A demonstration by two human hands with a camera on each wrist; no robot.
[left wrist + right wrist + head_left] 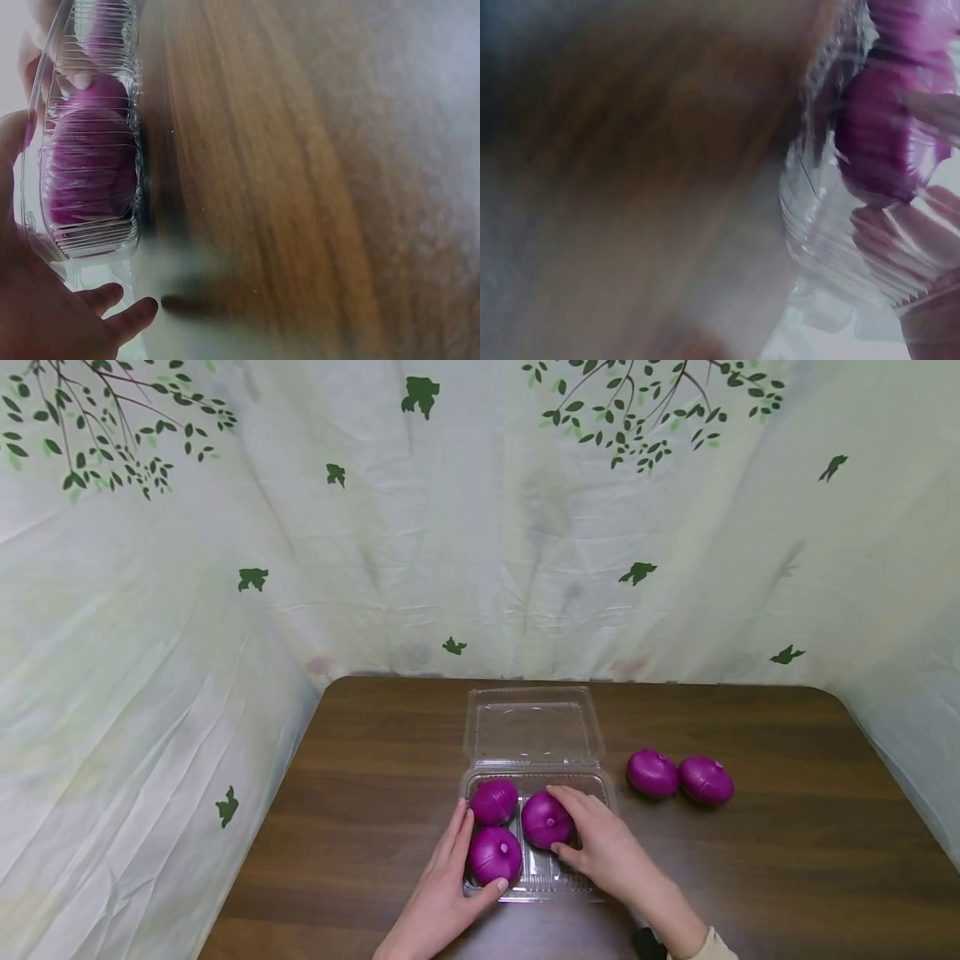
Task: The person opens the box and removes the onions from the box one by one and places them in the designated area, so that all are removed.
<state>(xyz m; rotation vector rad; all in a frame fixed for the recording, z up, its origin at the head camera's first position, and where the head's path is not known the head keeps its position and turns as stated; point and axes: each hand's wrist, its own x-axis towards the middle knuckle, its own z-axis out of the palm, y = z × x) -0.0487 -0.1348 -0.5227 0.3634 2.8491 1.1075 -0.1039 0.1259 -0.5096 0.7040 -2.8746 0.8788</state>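
A clear plastic clamshell container lies open on the table, its lid folded back. Inside at the left are two red onions, one behind and one in front. My right hand holds a third red onion in the right half, fingers behind it and thumb in front. Along the container's left side lies my left hand, fingers extended and thumb at the front onion. The left wrist view shows purple onion through the ribbed wall; the right wrist view shows the held onion.
Two more red onions, one nearer and one farther right, sit side by side on the brown wooden table. The clear lid lies toward the back edge. A leaf-printed curtain hangs behind the table.
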